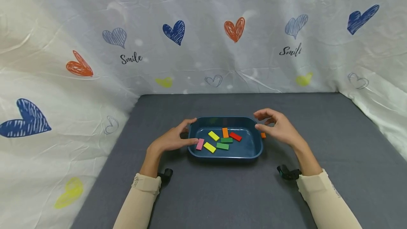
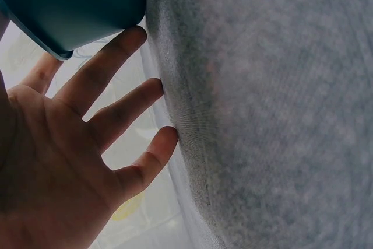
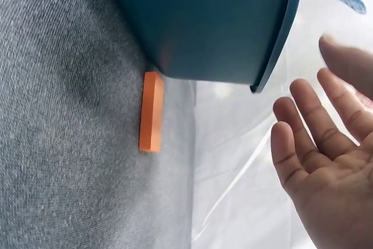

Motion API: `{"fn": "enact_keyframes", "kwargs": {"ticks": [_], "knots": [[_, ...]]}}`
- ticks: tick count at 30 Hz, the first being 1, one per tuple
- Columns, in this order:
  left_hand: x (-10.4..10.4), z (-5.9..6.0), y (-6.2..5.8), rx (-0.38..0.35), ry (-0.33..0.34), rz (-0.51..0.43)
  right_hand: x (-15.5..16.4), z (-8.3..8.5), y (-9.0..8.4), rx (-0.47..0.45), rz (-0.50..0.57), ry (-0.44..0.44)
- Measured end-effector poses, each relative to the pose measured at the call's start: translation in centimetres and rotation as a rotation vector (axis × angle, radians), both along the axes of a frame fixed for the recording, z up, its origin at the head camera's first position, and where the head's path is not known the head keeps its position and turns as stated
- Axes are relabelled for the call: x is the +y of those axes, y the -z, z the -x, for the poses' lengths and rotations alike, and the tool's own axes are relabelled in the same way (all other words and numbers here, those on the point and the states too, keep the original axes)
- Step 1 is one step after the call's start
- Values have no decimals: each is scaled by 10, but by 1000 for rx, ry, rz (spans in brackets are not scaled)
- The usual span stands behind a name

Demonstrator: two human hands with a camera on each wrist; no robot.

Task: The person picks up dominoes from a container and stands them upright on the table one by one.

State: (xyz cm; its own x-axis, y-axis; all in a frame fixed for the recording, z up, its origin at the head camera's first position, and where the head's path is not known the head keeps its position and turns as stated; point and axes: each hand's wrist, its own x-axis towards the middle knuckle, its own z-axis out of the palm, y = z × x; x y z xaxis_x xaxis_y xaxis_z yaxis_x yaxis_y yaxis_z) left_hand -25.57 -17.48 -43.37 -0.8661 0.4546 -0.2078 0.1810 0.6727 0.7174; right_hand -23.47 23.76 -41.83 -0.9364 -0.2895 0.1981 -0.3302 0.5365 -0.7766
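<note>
Head overlooks tray (image 1: 222, 156); wrists close, perhaps sideways.

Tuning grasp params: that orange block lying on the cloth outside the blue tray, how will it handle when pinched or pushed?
The small orange rectangular block looks rigid, so it likely won't flex. Flat-sided, it should slide, not roll, though the grey felt-like table cover may drag it. It lies close against the dark blue plastic tray, so finger room there is probably tight.
</note>
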Motion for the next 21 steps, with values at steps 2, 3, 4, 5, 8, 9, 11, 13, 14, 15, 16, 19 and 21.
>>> {"fn": "enact_keyframes", "kwargs": {"ticks": [2,3,4,5,8,9,11,13,14,15,16,19,21], "knots": [[0,0,0,1,4,-3,3,2,1,13,-26,15],[0,0,-1,1,5,-3,4,3,3,13,-44,23],[0,0,-1,1,5,-3,6,4,4,11,-65,28],[0,-1,-1,-1,4,-4,8,5,5,4,-86,29],[0,-1,-1,-1,10,-8,14,8,11,-33,-115,7],[0,-1,-2,-2,11,-10,16,9,14,-51,-109,-5],[0,-1,-2,-1,11,-11,19,10,19,-80,-84,-30],[0,-1,-2,2,12,-9,22,12,24,-111,-51,-50],[1,-1,-2,0,9,-7,24,14,27,-123,-42,-62],[1,-1,-2,-1,6,-7,25,15,29,-132,-37,-73],[1,-1,-2,0,4,-3,25,16,31,-139,-35,-82],[0,-1,0,1,0,3,27,19,35,-150,-47,-105],[0,0,0,0,-5,7,27,21,36,-148,-64,-114]]}}
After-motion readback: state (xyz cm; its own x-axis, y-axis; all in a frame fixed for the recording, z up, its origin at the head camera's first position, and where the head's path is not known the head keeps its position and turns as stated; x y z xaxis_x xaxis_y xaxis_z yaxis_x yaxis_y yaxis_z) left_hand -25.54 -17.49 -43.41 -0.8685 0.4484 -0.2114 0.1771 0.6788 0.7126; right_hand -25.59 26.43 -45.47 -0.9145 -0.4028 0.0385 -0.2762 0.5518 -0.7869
